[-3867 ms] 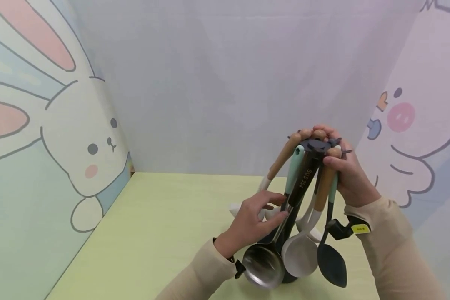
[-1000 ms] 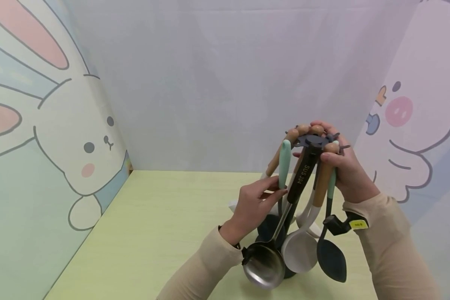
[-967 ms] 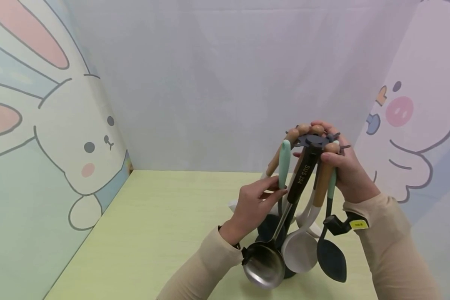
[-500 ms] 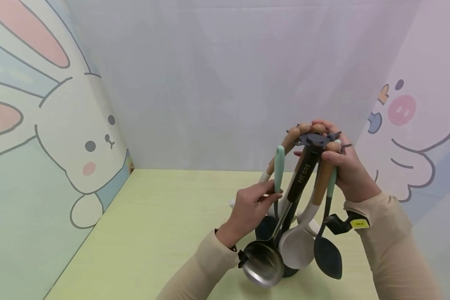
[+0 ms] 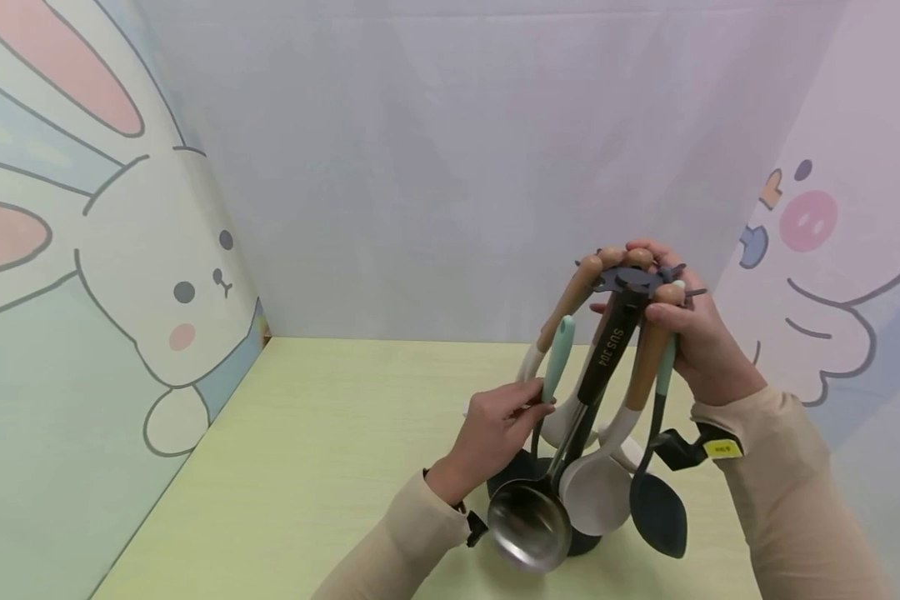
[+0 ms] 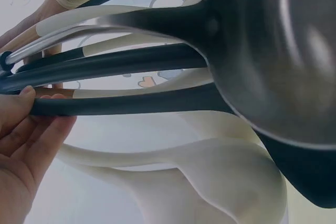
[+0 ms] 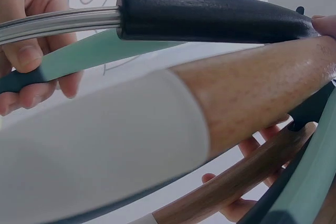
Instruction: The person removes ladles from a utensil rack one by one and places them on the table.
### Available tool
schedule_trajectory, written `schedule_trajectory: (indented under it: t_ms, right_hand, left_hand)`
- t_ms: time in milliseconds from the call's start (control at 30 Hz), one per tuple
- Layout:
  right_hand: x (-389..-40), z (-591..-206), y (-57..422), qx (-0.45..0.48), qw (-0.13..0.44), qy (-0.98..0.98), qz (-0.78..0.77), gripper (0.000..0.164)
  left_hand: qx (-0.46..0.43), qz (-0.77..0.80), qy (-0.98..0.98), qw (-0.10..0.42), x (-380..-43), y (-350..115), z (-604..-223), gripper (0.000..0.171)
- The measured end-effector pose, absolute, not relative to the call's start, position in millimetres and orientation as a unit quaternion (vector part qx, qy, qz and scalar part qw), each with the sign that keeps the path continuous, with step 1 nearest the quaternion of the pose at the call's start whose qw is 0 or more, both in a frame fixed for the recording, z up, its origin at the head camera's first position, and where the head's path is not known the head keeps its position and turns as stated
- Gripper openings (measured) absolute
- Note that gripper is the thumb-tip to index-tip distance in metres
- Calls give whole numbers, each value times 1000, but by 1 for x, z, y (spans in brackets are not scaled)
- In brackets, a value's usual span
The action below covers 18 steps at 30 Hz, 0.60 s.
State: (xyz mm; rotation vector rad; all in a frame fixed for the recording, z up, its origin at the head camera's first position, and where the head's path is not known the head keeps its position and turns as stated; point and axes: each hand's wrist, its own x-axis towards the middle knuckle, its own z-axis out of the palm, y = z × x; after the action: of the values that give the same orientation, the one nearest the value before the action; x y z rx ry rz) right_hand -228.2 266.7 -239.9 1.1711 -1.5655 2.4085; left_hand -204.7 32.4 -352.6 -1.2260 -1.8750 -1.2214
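Note:
My left hand (image 5: 495, 429) pinches a spatula (image 5: 558, 358) low on its mint-green handle. The handle's tip is apart from the rack, and its dark head is partly hidden behind a steel ladle (image 5: 528, 525). My right hand (image 5: 701, 342) grips the top of a black utensil rack (image 5: 630, 282), its thumb against a wooden handle end. From the rack hang the ladle with its black handle, a white ladle (image 5: 596, 496) with a wooden handle, and a dark spoon (image 5: 657, 517) with a mint handle. In the right wrist view the left fingers (image 7: 29, 56) hold the spatula's neck.
More white utensils with wooden handles (image 5: 573, 296) hang on the rack's far side, partly hidden. The rack's black base (image 5: 585, 543) stands on a pale yellow-green table (image 5: 330, 467). Printed cartoon walls flank it, with a grey cloth (image 5: 420, 183) behind.
The mint-handled spatula hung on the rack at first, with my left fingers beside it. Now it is off the rack, pinched, and has moved left and down. My right hand has stayed at the top.

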Motion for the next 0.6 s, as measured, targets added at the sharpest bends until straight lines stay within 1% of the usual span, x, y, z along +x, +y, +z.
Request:
schedule_trajectory:
  t_ms: [333,600]
  right_hand:
    - [-229,-240,267,379,15,-507,774,52]
    - [-230,-240,268,389,16,-501,773,51]
  left_hand:
    - [-443,-453,-720,283,-203,17,-358,25]
    - [-427,-453,-729,283,-205,3,-358,26]
